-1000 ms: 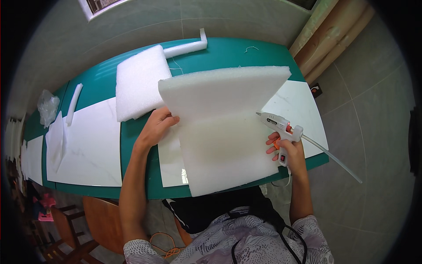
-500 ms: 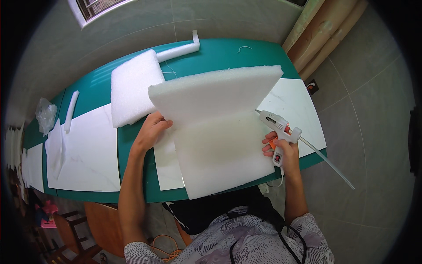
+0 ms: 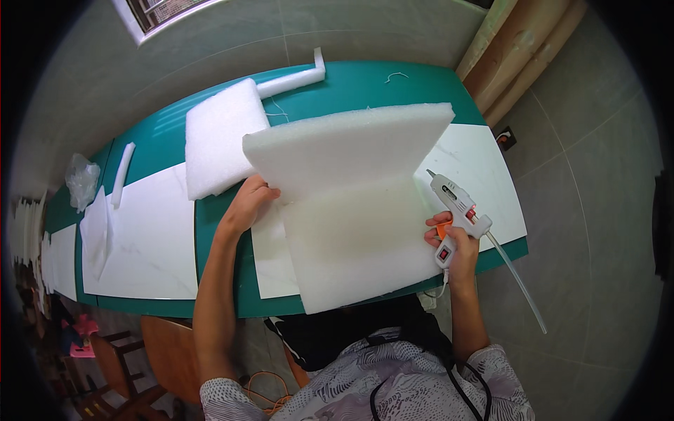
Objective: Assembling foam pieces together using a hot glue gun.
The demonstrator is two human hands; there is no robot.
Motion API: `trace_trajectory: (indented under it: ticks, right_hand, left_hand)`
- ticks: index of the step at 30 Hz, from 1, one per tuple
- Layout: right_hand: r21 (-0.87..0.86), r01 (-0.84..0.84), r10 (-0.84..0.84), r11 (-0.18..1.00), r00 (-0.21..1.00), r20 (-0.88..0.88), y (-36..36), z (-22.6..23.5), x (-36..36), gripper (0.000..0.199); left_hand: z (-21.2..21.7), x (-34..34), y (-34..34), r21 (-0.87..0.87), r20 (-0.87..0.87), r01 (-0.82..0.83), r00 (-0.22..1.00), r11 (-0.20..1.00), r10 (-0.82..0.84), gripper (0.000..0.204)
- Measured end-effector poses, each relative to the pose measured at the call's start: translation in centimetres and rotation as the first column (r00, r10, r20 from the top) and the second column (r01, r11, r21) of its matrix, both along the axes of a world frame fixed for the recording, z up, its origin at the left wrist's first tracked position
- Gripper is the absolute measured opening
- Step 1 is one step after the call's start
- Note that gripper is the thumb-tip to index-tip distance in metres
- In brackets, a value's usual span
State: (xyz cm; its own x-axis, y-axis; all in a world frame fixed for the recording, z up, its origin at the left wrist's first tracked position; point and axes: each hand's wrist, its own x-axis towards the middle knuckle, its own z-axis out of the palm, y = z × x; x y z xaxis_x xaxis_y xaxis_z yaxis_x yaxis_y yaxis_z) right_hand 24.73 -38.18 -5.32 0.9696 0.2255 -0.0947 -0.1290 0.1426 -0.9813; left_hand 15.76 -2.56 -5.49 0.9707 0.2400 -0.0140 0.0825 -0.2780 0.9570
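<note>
Two thick white foam sheets meet at a fold-like joint in front of me: the standing foam sheet (image 3: pixel 344 144) leans back, and the lying foam sheet (image 3: pixel 361 245) reaches to the table's front edge. My left hand (image 3: pixel 249 203) is closed at the left end of the joint, fingers curled on the upright sheet's lower corner. In my right hand (image 3: pixel 455 252) is a white hot glue gun (image 3: pixel 460 203) with an orange trigger and a clear glue stick sticking out of its back. Its nozzle points up and left, just right of the joint and apart from the foam.
White marble-patterned boards (image 3: pixel 147 238) cover parts of the green table (image 3: pixel 372 81). Behind my left hand lie a foam block (image 3: pixel 225 137) and an L-shaped foam strip (image 3: pixel 291 82). Further left are a narrow foam strip (image 3: pixel 123 175) and a clear plastic bag (image 3: pixel 82 182). Wooden chairs (image 3: pixel 165 358) stand below.
The glue gun's nozzle has drawn away from the right end of the joint, and the gun has turned more upright. My left hand stays on the foam; the view has shifted slightly.
</note>
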Motion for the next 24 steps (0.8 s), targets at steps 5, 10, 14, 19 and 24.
trace_trajectory:
  ticks: [5,10,14,19,24]
  right_hand:
    - [0.005,0.024,-0.024,1.000,0.999,0.045,0.7,-0.2,-0.8,0.030]
    - [-0.050,0.007,-0.002,0.999,0.996,0.092,0.7,-0.5,-1.1,0.031]
    - [-0.059,0.026,-0.019,0.998,0.994,0.105,0.7,-0.6,-0.9,0.030]
    - [-0.059,0.042,-0.034,0.997,0.991,0.129,1.0,-0.7,-0.4,0.030]
    - [-0.021,-0.016,0.019,1.000,0.992,0.123,1.8,-1.7,-0.8,0.027]
  left_hand:
    - [-1.1,0.0,1.3,-0.078,0.016,0.038,0.999,0.996,-0.037,0.054]
    - [-2.2,0.0,1.9,-0.299,0.061,0.131,0.991,0.945,-0.118,0.061]
    - [-4.1,0.6,4.4,-0.517,0.131,0.285,0.958,0.807,-0.255,0.044]
    - [-2.1,2.8,4.3,-0.476,0.009,0.233,0.965,0.848,-0.261,0.045]
    - [-1.2,1.5,4.9,-0.469,-0.138,0.041,0.983,0.882,-0.120,0.046]
